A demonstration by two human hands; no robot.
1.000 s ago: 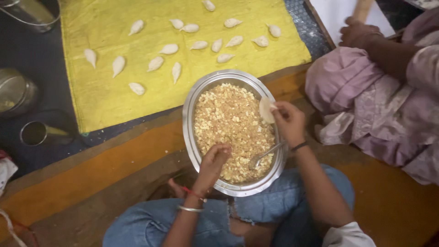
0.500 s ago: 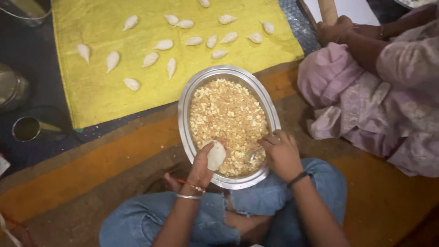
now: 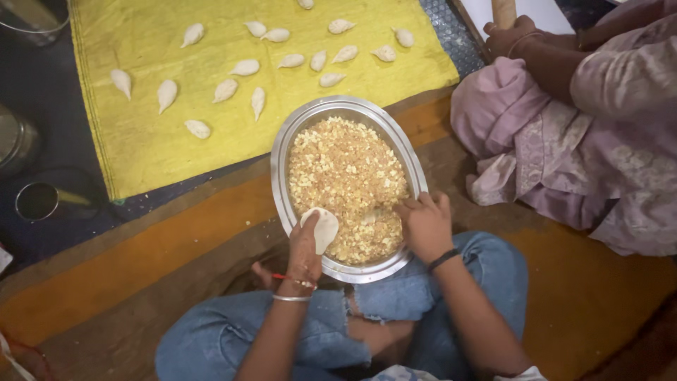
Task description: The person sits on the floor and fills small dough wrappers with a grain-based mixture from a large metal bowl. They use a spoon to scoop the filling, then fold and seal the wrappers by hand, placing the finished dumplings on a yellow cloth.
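A round steel bowl [image 3: 282, 152] full of crumbly yellow filling [image 3: 345, 176] rests in front of my crossed legs. My left hand [image 3: 305, 243] holds a flat white dough disc [image 3: 323, 227] over the bowl's near edge. Lower right in the bowl, my right hand [image 3: 423, 224] is curled down into the filling, gripping a spoon that is mostly hidden under the fingers.
Several folded white dumplings [image 3: 245, 68] lie in rows on a yellow cloth [image 3: 148, 141] beyond the bowl. Another person in pink clothes [image 3: 585, 141] sits at the right, a hand on a rolling pin [image 3: 503, 11]. Steel vessels [image 3: 35, 201] stand at the left.
The dough disc passed from my right hand to my left hand. My right hand dropped from the bowl's right rim into the filling at the spoon.
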